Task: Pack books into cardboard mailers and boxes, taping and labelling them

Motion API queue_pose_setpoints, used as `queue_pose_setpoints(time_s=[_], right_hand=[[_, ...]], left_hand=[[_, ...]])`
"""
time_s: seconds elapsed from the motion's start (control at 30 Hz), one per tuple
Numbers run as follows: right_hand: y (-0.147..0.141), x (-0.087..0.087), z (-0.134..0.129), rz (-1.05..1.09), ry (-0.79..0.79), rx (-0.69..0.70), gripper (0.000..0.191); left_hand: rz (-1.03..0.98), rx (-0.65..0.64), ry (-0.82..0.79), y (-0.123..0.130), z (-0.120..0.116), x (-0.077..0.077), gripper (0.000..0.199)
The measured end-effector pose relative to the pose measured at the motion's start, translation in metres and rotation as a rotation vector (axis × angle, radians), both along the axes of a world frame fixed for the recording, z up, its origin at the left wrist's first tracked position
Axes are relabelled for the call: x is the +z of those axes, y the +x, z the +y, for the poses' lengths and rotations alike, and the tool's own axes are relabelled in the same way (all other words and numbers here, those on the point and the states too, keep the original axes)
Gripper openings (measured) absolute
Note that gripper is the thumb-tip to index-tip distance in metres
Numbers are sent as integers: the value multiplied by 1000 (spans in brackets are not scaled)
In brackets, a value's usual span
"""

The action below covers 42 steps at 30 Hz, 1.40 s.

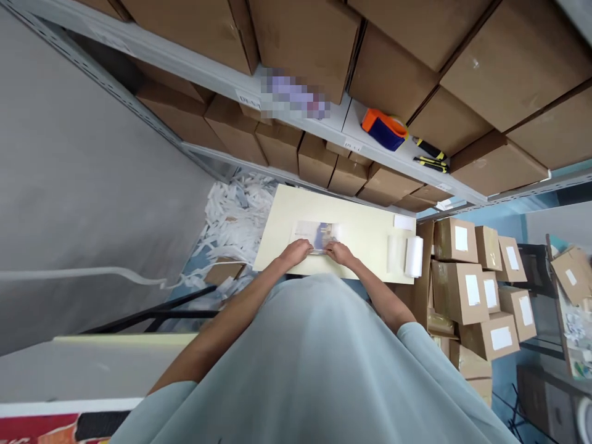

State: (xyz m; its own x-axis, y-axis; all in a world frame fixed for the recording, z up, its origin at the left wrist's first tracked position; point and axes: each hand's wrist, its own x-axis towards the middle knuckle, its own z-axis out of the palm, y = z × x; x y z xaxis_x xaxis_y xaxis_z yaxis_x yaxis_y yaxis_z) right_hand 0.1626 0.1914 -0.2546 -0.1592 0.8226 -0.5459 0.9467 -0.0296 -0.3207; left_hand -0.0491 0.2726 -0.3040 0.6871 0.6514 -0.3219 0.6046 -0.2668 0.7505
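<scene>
A flat, pale package (305, 229) with a printed blue and tan picture lies on the cream tabletop (370, 240). Its kind is too small to make out, though a shiny film seems to cover it. At its near edge, my left hand (296, 251) is closed, thumb and fingers pinched on the left part of that edge. My right hand (340, 252) pinches the same edge a little farther right. Both hands rest low over the table, close to my body. A white roll of labels (414, 256) lies at the table's right end, beside a small white paper (404, 222).
Shelves (296, 120) full of cardboard boxes rise behind the table, holding an orange and blue tape dispenser (385, 129) and yellow-black cutters (431, 154). Paper strips (235, 216) heap up at left. Labelled cartons (462, 293) are stacked at right. A grey wall (92, 185) borders the left.
</scene>
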Motion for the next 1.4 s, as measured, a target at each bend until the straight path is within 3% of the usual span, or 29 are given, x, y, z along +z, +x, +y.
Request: queue_pose_setpoints(time_s=[0.2,0.4,0.6,0.7,0.83,0.93,1.0,1.07,1.13,1.23,1.4], right_hand=[[-5,-26,-12,-11,-17,-54,34],[-20,-28,-23,-34,105,64,32],[-16,-23,-7,-61,253,110,42],[-12,-11,8,-46,370,116,40],[-11,6,29,-100,293,77,38],[-8,13,51,-5,301,-144,31],[-4,14,68,240,341,-460,21],[0,12,84,579,344,-829,16],[-1,7,95,818,311,-1071,27],[-11,-6,99,892,282,-1170,43],[-43,-38,105,872,275,-1291,45]], left_hand=[[119,78,-131,6,-4,-29,10],[183,66,-171,15,22,-34,13],[116,26,-27,16,33,-6,21],[4,-11,164,12,29,13,20],[-96,-28,411,12,34,35,22],[-148,142,460,16,45,45,35],[-199,376,466,15,53,45,47],[-185,675,326,11,60,37,62],[-125,885,93,4,66,25,62],[-82,927,-107,-9,73,3,45],[-42,894,-135,-34,95,-21,35]])
